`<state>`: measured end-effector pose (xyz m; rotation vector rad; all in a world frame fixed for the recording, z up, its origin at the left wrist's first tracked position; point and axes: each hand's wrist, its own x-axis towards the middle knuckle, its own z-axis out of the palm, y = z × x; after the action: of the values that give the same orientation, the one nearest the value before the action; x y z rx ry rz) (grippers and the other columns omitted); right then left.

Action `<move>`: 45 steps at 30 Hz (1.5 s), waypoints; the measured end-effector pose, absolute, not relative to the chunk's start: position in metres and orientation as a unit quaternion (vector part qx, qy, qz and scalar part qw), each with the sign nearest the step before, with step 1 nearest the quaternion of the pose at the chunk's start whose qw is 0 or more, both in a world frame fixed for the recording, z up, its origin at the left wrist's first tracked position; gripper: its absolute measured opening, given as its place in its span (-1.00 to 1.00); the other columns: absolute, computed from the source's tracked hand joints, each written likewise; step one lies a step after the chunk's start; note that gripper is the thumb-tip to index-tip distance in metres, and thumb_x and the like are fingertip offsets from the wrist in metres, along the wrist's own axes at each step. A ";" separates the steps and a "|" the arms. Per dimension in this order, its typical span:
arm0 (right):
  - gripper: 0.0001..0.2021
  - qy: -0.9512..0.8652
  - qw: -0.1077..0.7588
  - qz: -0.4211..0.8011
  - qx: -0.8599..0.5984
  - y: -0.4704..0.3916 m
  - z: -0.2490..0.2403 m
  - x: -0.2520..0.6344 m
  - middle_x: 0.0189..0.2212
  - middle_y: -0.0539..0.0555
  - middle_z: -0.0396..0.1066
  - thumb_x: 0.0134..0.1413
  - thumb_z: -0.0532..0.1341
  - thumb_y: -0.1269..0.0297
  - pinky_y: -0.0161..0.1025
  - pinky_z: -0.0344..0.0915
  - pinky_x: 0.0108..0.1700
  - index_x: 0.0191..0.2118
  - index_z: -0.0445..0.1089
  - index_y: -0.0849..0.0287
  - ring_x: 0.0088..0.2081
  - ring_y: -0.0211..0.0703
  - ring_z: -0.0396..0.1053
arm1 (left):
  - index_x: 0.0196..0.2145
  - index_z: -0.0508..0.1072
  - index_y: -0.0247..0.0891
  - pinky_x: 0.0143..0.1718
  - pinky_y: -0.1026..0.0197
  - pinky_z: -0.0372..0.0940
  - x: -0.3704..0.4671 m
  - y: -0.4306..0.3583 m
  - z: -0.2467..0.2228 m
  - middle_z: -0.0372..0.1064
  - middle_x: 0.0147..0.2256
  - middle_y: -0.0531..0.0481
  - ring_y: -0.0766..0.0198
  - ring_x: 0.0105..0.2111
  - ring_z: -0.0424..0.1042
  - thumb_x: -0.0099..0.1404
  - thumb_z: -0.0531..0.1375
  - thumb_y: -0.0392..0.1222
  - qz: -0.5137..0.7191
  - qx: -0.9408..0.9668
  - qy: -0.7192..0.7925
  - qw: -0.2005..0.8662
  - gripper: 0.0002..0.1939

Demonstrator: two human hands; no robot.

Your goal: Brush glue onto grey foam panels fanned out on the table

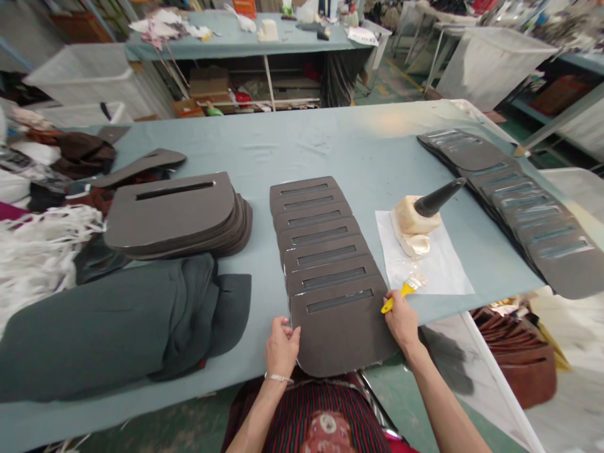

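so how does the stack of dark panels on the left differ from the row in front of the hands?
The left stack is piled nearly square, with only the top slot showing; the front row is fanned toward the person, every slot exposed. The left hand and right hand touch only the row's nearest panel; the stack lies untouched. Both are dark grey slotted panels.

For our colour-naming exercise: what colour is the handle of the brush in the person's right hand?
Yellow. The brush handle shows best in the head view, sticking out of the right hand.

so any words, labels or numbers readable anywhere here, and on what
None can be read.
The dark slotted panels under the left hand and right hand are blank.
The yellow brush shows no mark.
The boxes under the far table are too blurred.
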<state>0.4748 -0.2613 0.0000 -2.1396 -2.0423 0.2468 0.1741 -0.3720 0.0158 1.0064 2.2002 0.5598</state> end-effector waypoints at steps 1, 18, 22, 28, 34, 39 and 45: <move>-0.92 -0.685 0.081 0.079 -0.719 -0.262 0.000 0.474 -0.36 0.04 0.35 0.20 0.08 0.32 -0.31 -0.14 -0.47 -0.19 0.24 0.16 -0.47 -0.27 0.21 | -0.13 0.19 -0.20 -0.35 0.23 0.17 0.174 -0.372 0.015 0.41 -0.45 0.06 0.23 -0.43 0.42 0.18 0.11 -0.08 0.215 0.385 0.838 0.322 -0.69; -0.83 -0.657 0.071 0.100 -0.744 -0.263 0.008 0.470 -0.40 0.01 0.30 0.12 0.04 0.47 -0.34 -0.08 -0.45 -0.18 0.23 0.15 -0.47 -0.28 0.21 | -0.16 0.19 -0.15 -0.33 0.20 0.19 0.171 -0.373 0.009 0.47 -0.39 0.03 0.14 -0.36 0.46 0.16 0.14 0.03 0.197 0.395 0.839 0.319 -0.65; -0.81 -0.656 0.094 0.117 -0.740 -0.262 0.007 0.471 -0.40 0.01 0.31 0.08 0.04 0.50 -0.35 -0.04 -0.42 -0.19 0.23 0.14 -0.44 -0.26 0.23 | -0.16 0.20 -0.16 -0.34 0.20 0.19 0.171 -0.372 0.012 0.47 -0.39 0.03 0.15 -0.38 0.46 0.16 0.14 0.04 0.187 0.396 0.842 0.315 -0.64; -0.81 -0.663 0.125 0.127 -0.727 -0.262 0.004 0.474 -0.42 -0.01 0.31 0.03 0.03 0.50 -0.35 -0.03 -0.41 -0.22 0.23 0.14 -0.44 -0.26 0.23 | -0.15 0.20 -0.17 -0.35 0.21 0.19 0.172 -0.369 0.016 0.46 -0.41 0.05 0.16 -0.39 0.46 0.15 0.15 0.05 0.170 0.394 0.847 0.313 -0.62; -0.83 -0.671 0.135 0.124 -0.718 -0.262 0.003 0.475 -0.42 -0.02 0.32 0.03 0.04 0.47 -0.35 -0.04 -0.42 -0.23 0.23 0.13 -0.44 -0.26 0.22 | -0.15 0.20 -0.16 -0.36 0.22 0.18 0.173 -0.369 0.017 0.46 -0.41 0.06 0.18 -0.39 0.46 0.14 0.15 0.05 0.168 0.391 0.852 0.306 -0.62; -0.86 -0.673 0.137 0.119 -0.717 -0.261 0.001 0.476 -0.41 0.00 0.33 0.04 0.05 0.45 -0.34 -0.07 -0.43 -0.25 0.24 0.14 -0.45 -0.26 0.21 | -0.14 0.21 -0.18 -0.35 0.23 0.19 0.174 -0.371 0.015 0.45 -0.42 0.05 0.20 -0.40 0.46 0.15 0.16 0.02 0.177 0.401 0.850 0.293 -0.63; -0.88 -0.672 0.123 0.112 -0.722 -0.260 -0.002 0.477 -0.43 0.00 0.31 0.07 0.08 0.43 -0.33 -0.11 -0.44 -0.24 0.26 0.16 -0.46 -0.28 0.18 | -0.13 0.20 -0.18 -0.35 0.22 0.18 0.174 -0.370 0.018 0.44 -0.43 0.07 0.20 -0.40 0.45 0.13 0.18 0.00 0.178 0.390 0.857 0.287 -0.61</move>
<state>0.4772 -0.2604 -0.0022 -2.1055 -1.9614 0.3258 0.1745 -0.3699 0.0178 1.0425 2.2890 0.4758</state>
